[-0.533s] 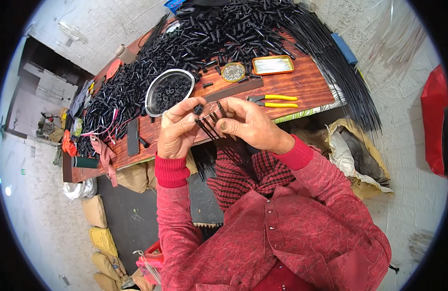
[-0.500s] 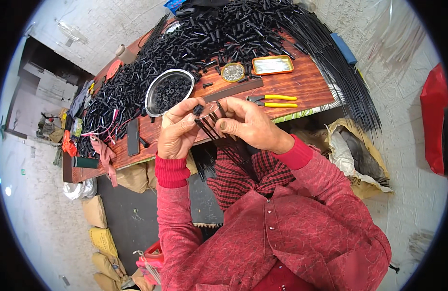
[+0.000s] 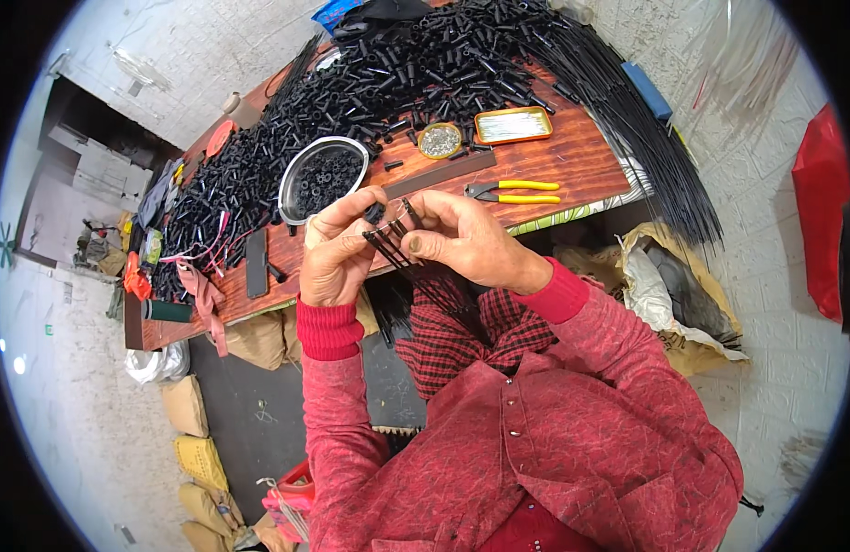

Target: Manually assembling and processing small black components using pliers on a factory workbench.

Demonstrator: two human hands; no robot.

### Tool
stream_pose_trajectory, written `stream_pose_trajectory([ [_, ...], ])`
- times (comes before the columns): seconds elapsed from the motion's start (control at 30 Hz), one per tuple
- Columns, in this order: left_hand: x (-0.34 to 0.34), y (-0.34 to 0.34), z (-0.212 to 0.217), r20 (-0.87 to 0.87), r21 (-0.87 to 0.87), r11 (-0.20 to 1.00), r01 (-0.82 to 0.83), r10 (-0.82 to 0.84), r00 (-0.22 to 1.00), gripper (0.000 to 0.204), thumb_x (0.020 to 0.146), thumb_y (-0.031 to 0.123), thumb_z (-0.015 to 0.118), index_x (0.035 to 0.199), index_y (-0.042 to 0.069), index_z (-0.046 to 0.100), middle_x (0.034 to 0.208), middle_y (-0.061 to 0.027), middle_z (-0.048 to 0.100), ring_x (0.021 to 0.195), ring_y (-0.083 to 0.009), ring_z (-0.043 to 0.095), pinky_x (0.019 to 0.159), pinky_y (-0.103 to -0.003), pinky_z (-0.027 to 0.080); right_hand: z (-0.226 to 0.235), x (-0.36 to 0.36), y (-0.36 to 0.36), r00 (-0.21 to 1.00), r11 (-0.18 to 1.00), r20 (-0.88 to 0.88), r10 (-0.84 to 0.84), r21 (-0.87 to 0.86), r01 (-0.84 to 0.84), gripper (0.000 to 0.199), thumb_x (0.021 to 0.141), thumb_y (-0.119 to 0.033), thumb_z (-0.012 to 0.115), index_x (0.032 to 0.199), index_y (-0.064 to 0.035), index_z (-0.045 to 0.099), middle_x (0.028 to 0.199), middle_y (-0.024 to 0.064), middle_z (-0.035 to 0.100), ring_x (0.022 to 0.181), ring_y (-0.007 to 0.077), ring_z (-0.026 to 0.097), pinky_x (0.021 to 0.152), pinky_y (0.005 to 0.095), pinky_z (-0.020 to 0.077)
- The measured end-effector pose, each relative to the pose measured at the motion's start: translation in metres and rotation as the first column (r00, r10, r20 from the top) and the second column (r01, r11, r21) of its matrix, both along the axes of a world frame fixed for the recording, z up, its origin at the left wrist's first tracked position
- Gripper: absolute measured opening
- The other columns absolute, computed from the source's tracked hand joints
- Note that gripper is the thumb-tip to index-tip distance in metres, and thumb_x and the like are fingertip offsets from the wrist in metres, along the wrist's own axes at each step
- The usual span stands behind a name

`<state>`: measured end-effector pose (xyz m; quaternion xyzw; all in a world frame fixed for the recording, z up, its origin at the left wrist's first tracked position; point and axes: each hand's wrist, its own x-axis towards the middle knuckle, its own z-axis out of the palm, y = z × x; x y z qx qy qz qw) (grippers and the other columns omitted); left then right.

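Note:
My left hand (image 3: 338, 248) and my right hand (image 3: 462, 244) meet in front of my chest, just before the wooden table's (image 3: 581, 161) near edge. Together they grip a small bundle of thin black rods (image 3: 416, 271) that slants down toward my lap. The left fingertips pinch a short black tube (image 3: 376, 213) at the rods' upper ends. The right thumb presses on the rods from above. Both sleeves are red.
A big heap of black tubes (image 3: 351, 101) covers the table's far side. A metal bowl of small black parts (image 3: 322, 178), a round tin (image 3: 439, 141), a yellow tray (image 3: 511, 125), yellow-handled pliers (image 3: 517, 191) and long black rods (image 3: 646, 138) lie there. Sacks (image 3: 673, 294) stand below.

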<state>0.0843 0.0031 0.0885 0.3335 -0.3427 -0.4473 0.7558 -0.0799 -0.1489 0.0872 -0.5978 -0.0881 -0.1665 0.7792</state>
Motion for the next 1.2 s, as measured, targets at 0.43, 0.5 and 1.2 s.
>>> stream_pose_trajectory([
  [0.43, -0.012, -0.011, -0.002, -0.079, -0.047, 0.997, -0.061, 0.057, 0.995, 0.043, 0.082, -0.003, 0.071, 0.123, -0.002, 0.062, 0.124, -0.0147, 0.062, 0.103, -0.0213, 0.062, 0.098, -0.038, 0.051, -0.005, 0.001, -0.002, 1.0, 0.999, 0.004, -0.011, 0.039, 0.011, 0.03, 0.098, -0.016, 0.062, 0.12, 0.0027, 0.054, 0.098, 0.0009, 0.059, 0.089, 0.0081, 0.056, 0.08, 0.0255, 0.0484],
  [0.5, -0.013, -0.012, 0.0, -0.081, -0.063, 0.998, -0.026, 0.021, 0.997, 0.045, 0.083, -0.002, 0.071, 0.126, -0.004, 0.059, 0.124, -0.0149, 0.063, 0.105, -0.0223, 0.063, 0.101, -0.039, 0.049, -0.002, 0.001, -0.003, 1.0, 0.999, 0.0, -0.006, 0.034, 0.006, 0.03, 0.098, -0.016, 0.061, 0.121, 0.0029, 0.054, 0.099, 0.001, 0.06, 0.089, 0.0081, 0.056, 0.08, 0.0256, 0.0485],
  [1.2, -0.006, -0.011, -0.001, -0.034, -0.074, 0.997, -0.03, 0.028, 0.999, 0.043, 0.079, -0.006, 0.07, 0.122, -0.007, 0.062, 0.129, -0.0195, 0.061, 0.111, -0.0275, 0.065, 0.097, -0.039, 0.053, 0.001, 0.003, 0.0, 1.0, 0.998, 0.019, -0.017, 0.055, 0.016, 0.027, 0.097, -0.019, 0.064, 0.112, 0.0015, 0.056, 0.094, 0.0005, 0.059, 0.085, 0.0072, 0.055, 0.075, 0.0247, 0.0472],
])
